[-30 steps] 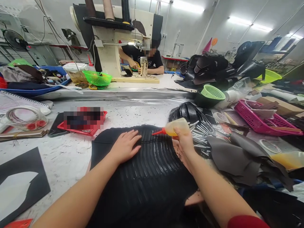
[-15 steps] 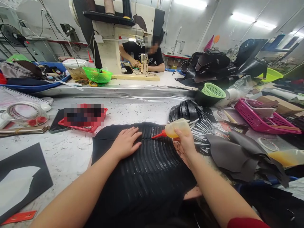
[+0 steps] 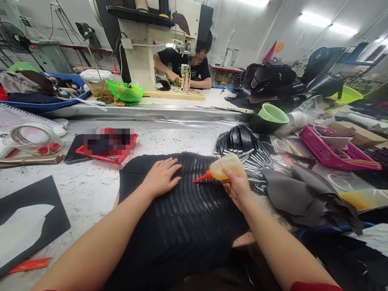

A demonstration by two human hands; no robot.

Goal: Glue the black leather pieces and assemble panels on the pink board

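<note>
Black fabric (image 3: 182, 238) lies over the near edge of the table, with rows of overlapping dark strips carrying shiny wet lines. My left hand (image 3: 162, 176) rests flat on it, fingers spread, left of the strips. In my right hand (image 3: 239, 186) is a squeeze bottle (image 3: 226, 166) of yellowish liquid, tilted so its red nozzle (image 3: 202, 176) points left and down at the strips. Whether the tip touches them I cannot tell. A bundle of black strips with white ends (image 3: 239, 141) sits just beyond the bottle.
A red tray (image 3: 121, 155) stands at the back left, its contents blurred. On the right are a magenta basket (image 3: 321, 151), brown leather pieces (image 3: 297, 198) and a bag of yellow liquid (image 3: 363, 199). Across the metal ledge, a person sits behind a sewing machine (image 3: 138, 60).
The bottle's nozzle tip has shifted slightly toward me along the strips. My left hand stays flat on the fabric. The whole view has tilted slightly.
</note>
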